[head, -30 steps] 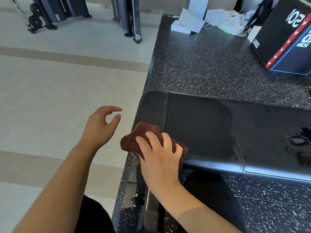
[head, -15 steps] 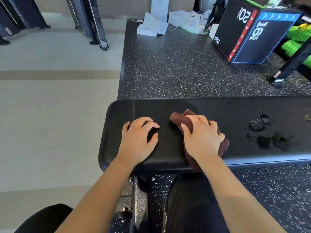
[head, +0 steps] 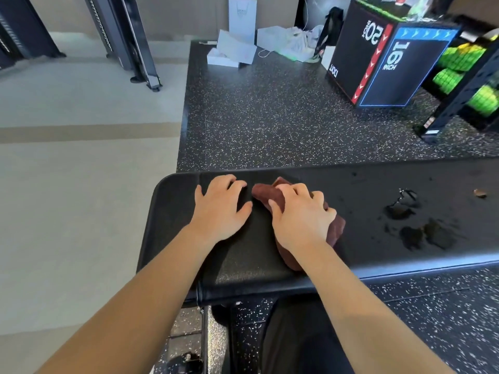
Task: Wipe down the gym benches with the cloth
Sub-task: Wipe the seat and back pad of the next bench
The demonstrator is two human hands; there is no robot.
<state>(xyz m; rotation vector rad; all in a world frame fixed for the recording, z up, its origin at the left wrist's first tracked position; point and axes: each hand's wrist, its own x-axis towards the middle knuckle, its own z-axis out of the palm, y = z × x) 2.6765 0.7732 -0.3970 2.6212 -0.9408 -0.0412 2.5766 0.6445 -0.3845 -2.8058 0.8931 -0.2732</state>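
A black padded gym bench point(head: 378, 247) runs across the lower middle of the head view, its left end rounded. A crumpled dark red cloth point(head: 334, 228) lies on the pad under my right hand point(head: 302, 217), whose fingers curl over it and press it down. My left hand point(head: 222, 209) rests on the pad just left of the cloth, fingers spread and slightly bent, holding nothing. Wet dark patches point(head: 421, 230) and a small brown speck point(head: 480, 193) sit on the pad to the right of the cloth.
Speckled black rubber flooring point(head: 270, 117) lies behind the bench, pale floor point(head: 81, 184) to the left. A black plyo box point(head: 383, 60) and a rack with green items point(head: 464, 71) stand at the back right. White papers and bags point(head: 243, 49) lie at the back; machine legs point(head: 135, 49) at top left.
My left hand came down from the air onto the bench pad. My right hand slid the cloth from the bench's left corner rightward along the pad, and the view swung right.
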